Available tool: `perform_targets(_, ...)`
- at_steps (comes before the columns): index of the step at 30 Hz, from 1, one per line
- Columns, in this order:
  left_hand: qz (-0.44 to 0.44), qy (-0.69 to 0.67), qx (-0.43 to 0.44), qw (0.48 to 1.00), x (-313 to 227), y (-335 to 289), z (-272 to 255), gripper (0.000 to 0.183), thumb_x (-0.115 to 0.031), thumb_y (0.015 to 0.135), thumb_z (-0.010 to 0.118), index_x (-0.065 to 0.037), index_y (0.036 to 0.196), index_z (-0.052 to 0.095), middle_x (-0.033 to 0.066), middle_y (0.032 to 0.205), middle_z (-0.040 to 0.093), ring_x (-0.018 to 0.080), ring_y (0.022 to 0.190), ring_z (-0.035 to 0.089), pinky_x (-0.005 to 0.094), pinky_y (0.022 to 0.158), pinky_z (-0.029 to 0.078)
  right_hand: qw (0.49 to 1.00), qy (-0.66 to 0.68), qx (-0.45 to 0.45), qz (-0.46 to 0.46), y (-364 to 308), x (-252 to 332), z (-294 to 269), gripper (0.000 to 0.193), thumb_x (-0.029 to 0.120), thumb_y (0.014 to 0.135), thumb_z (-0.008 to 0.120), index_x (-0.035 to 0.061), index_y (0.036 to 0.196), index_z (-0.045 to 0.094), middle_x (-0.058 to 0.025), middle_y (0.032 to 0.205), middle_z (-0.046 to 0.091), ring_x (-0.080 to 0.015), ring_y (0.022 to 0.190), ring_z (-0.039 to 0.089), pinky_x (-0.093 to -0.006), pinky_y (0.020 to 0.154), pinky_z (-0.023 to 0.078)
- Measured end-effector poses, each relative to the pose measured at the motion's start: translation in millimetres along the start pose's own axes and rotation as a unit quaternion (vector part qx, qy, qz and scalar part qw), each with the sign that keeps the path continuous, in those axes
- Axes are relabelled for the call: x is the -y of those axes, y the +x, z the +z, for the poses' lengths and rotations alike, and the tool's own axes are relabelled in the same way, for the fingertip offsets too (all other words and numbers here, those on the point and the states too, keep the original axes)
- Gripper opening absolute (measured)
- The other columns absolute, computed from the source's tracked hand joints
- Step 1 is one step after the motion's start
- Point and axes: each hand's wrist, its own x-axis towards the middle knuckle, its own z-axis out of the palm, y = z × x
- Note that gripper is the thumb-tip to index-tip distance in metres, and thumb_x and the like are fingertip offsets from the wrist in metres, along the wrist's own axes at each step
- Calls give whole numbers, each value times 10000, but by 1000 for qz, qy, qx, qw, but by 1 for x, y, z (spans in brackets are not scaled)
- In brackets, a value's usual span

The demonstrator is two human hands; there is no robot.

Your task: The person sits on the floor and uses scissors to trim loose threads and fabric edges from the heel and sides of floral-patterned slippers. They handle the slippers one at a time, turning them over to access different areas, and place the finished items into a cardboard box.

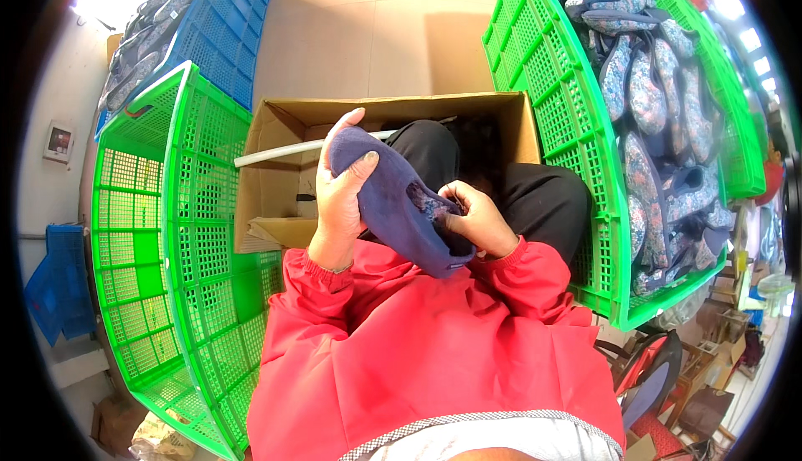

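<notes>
A dark blue fabric slipper is held up before my chest, tilted with its toe to the upper left and its heel to the lower right. My left hand is closed round the toe end, thumb lying across the top. At the opening, my right hand pinches the slipper's edge, with its fingertips partly hidden inside. A patterned lining shows within the opening.
Past my knees stands an open cardboard box, crossed by a pale rod. Green crates flank me: the right crate holds several floral slippers, while the left crate lies on its side. Behind it, a blue crate also holds slippers.
</notes>
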Motion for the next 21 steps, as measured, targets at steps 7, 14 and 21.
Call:
perform_targets(7,81,20,-37,996,-21,3,-1,590,4,852,656,-29,1397,432,92,1035,614,193,902,639,339,830,553,992,120,-6,-36,-4,1,-24,223,-22,849,622,24,1059,562,-76,1086,626,-123,933,601,-247,860,484)
perform_targets(14,98,63,-63,991,-28,-2,12,572,26,850,643,-23,1384,442,76,982,631,172,875,640,320,820,550,995,84,28,-48,-14,29,-33,200,53,902,646,47,1102,645,-19,1141,636,-36,823,532,-191,736,443)
perform_targets(21,143,156,-129,969,-16,0,15,484,59,871,626,-42,1325,495,49,950,631,131,828,627,267,785,540,987,-106,109,-50,-10,10,-16,276,204,837,775,-6,978,665,-32,883,642,-100,810,568,-263,744,469)
